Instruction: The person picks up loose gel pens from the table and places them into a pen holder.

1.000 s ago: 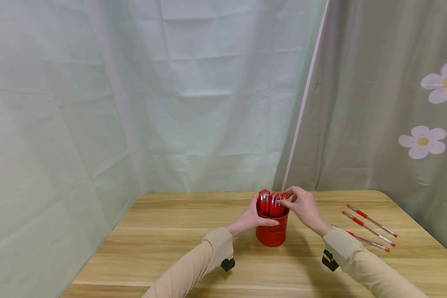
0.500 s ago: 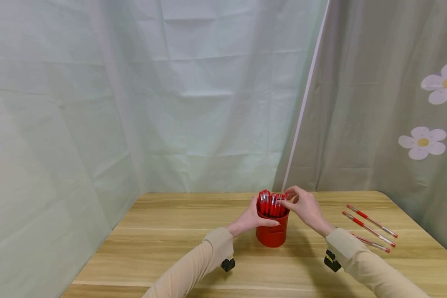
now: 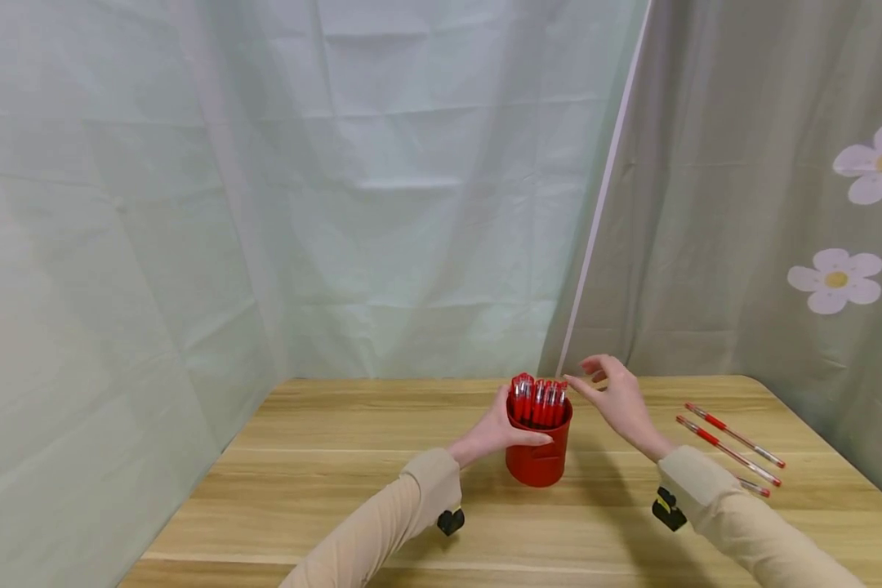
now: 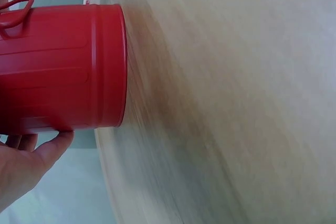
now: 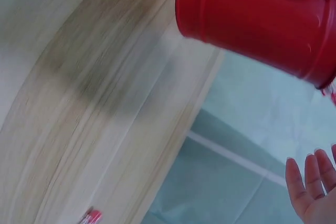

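Observation:
A red metal bucket-shaped pen holder (image 3: 535, 459) is upright at the middle of the table, packed with red-capped gel pens (image 3: 540, 400). My left hand (image 3: 491, 429) grips its left side, thumb lying across the front below the rim. In the left wrist view, fingers of the left hand (image 4: 23, 169) curve against the wall of the pen holder (image 4: 58, 66), near a small wire handle. Just right of the rim, my right hand (image 3: 621, 406) is raised with relaxed fingers, holding nothing. The right wrist view has the right hand (image 5: 315, 195) apart from the pen holder (image 5: 252, 19).
Three loose red gel pens lie on the wooden table (image 3: 323, 482) at the right: a far pen (image 3: 735, 434), a middle pen (image 3: 728, 450), and a near pen (image 3: 754, 487) mostly hidden by my right sleeve (image 3: 728, 498). Pale curtains (image 3: 412, 245) hang behind the table.
My right hand has let go at the pen tops and drawn away to the right, its fingers spreading. My left hand and the pen holder have stayed in place.

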Demonstrator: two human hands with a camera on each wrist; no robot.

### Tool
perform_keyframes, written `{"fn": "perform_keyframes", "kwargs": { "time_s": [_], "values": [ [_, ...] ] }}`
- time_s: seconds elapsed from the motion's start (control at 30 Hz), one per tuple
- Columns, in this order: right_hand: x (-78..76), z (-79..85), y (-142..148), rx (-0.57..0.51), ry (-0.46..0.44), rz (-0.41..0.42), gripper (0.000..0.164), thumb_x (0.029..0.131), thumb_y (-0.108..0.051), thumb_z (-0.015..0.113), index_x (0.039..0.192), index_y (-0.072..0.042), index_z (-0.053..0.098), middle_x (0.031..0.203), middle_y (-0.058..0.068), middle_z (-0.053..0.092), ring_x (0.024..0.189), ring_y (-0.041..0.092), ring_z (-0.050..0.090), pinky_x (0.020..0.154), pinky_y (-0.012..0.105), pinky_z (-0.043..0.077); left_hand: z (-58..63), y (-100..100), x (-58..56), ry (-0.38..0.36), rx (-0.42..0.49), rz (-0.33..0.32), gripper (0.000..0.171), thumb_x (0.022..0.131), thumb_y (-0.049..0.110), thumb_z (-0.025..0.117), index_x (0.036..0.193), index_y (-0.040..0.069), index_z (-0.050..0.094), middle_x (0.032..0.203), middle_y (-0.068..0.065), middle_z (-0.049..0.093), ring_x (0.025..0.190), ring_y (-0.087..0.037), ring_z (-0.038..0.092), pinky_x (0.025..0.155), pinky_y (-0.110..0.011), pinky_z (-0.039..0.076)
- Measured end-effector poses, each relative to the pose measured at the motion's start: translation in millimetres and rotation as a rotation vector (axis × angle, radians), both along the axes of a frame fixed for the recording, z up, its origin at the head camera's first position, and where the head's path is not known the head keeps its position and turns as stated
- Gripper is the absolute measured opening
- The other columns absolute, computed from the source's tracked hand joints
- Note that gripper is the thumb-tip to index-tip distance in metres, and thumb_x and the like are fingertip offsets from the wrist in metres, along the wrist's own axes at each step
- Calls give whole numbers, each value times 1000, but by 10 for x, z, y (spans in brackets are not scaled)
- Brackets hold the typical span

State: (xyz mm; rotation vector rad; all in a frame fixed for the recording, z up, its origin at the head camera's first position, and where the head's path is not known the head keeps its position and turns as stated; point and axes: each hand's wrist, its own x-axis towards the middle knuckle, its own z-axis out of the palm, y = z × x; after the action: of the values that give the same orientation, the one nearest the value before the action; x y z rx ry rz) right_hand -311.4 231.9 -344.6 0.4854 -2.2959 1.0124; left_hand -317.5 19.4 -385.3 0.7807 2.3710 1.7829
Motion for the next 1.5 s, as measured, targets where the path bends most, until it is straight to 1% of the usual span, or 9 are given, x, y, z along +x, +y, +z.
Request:
{"fn": "perform_keyframes", "kwargs": {
  "time_s": [0.23,0.5,0.67,0.8,0.93,1.13,1.27,1.4,1.5],
  "values": [
    [23,-9,222,0,-93,-39,42,85,-33,63,105,3,54,100,16,55,87,29,51,74,44,44,-2,6,-5,-1,7,2,83,69,19,80,133,14,26,118,4,43,103,-12,47,82,-30,42],
    [79,-1,415,72,-166,-50,48,88,-37,58,108,7,51,103,20,52,92,34,50,76,47,43,-24,-13,-27,21,53,-9,80,68,14,81,130,13,31,116,3,48,103,-13,49,83,-31,42],
    [99,-24,539,120,-194,-72,45,88,-33,60,104,9,52,100,21,52,90,36,51,74,47,43,-30,-16,-43,30,60,-31,78,68,13,81,129,14,33,115,3,49,103,-13,49,82,-30,42],
    [99,-61,633,152,-214,-83,39,87,-26,62,102,9,54,97,21,54,87,36,53,72,46,44,-29,-17,-44,29,49,-23,78,68,14,81,129,15,33,115,5,49,103,-12,48,81,-30,43],
    [88,-102,710,172,-247,-88,42,87,-29,62,103,9,53,98,22,56,86,34,54,71,46,45,-39,-18,-47,11,31,-8,79,67,17,82,129,17,33,115,7,49,103,-11,48,81,-30,43],
    [50,-160,803,212,-271,-109,46,86,-31,63,104,10,53,98,23,56,86,35,54,69,46,45,-63,-25,-61,18,30,-9,80,67,19,82,130,18,32,116,7,48,103,-11,48,82,-30,42],
    [28,-176,862,255,-304,-104,50,85,-33,63,106,11,53,100,26,55,88,37,53,70,48,45,-76,-38,-63,4,41,-5,81,67,19,82,131,18,32,116,7,48,103,-11,49,82,-31,42],
    [19,-171,918,301,-354,-88,53,85,-32,63,107,14,51,104,32,52,92,43,51,73,51,43,-56,-51,-39,15,55,-17,81,67,18,81,131,15,32,116,4,49,102,-12,49,83,-30,42],
    [9,-165,967,339,-383,-81,57,85,-32,63,109,18,49,107,36,50,95,47,49,76,53,41,57,-72,55,13,52,-27,80,68,15,80,132,11,31,118,0,49,104,-16,49,83,-30,42]
  ]
}}
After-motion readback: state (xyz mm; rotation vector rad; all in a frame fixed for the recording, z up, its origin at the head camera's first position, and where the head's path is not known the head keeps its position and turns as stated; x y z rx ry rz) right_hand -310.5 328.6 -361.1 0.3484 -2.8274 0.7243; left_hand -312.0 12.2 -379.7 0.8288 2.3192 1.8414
